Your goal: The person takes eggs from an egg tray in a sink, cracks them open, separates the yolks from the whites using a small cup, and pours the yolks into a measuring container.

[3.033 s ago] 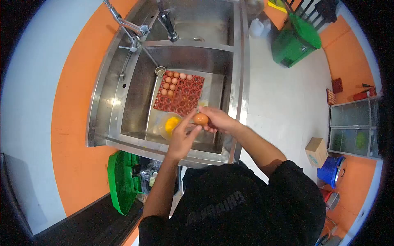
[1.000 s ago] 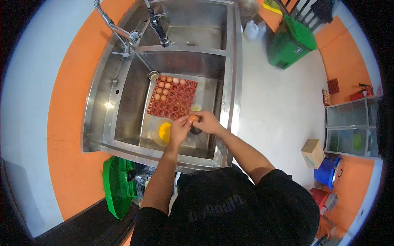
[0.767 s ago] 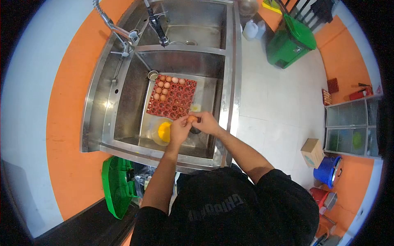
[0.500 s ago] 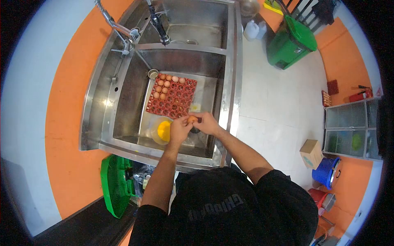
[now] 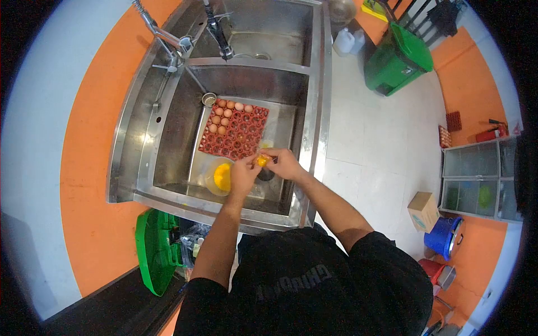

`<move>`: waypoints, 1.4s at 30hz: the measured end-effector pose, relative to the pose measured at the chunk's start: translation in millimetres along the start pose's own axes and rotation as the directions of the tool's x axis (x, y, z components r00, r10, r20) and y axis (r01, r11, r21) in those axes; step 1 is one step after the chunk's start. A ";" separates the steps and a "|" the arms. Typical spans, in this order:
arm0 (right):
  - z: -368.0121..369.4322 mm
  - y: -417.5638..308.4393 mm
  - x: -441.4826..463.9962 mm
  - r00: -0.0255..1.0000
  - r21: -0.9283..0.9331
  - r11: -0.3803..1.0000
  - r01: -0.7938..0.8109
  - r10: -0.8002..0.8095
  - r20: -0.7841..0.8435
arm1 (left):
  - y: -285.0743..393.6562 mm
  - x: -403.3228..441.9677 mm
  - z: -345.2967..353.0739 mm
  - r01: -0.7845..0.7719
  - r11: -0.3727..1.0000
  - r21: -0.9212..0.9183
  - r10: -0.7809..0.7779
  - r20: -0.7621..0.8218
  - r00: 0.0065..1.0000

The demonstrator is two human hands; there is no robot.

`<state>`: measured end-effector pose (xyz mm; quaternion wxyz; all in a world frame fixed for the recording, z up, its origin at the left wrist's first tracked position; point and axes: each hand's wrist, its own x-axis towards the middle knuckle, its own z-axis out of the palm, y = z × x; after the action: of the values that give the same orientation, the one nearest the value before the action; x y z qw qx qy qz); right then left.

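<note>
Over the front part of the sink basin, a cracked egg (image 5: 263, 161) is held between my two hands, its yellow yolk showing. The fingers of my left hand (image 5: 243, 174) pinch one side of it, and those of my right hand (image 5: 284, 165) pinch the other. Beside my left hand stands a clear bowl (image 5: 209, 178) with bright yellow yolk (image 5: 222, 177) in it, partly covered by that hand. Just beyond my hands lies a red egg tray (image 5: 238, 134). Several brown eggs (image 5: 225, 113) fill its far left part; many cups hold no egg.
The steel sink (image 5: 147, 168) has a second basin (image 5: 272, 33) behind. A tap (image 5: 168, 47), a spray head (image 5: 219, 42) and a round strainer (image 5: 209, 99) are at the left. A dark round spot (image 5: 266, 175) is under my hands. A green bin (image 5: 400, 59) stands on the floor.
The egg between my hands, a brown shell before, is now open and shows its yolk. My hands stay in nearly the same place.
</note>
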<state>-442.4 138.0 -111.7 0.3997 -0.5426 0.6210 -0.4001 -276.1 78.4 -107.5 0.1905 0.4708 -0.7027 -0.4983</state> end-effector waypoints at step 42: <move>84.0 -109.0 -16.3 0.915 0.318 0.940 0.121 -0.230 0.332 | -151.6 -356.0 -91.5 0.561 0.747 0.357 -0.256 -0.624 0.738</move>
<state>-324.1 139.0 -39.5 0.5452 -0.5968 0.4186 -0.4140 35.2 324.7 -129.8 0.1243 0.7721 -0.6010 -0.1651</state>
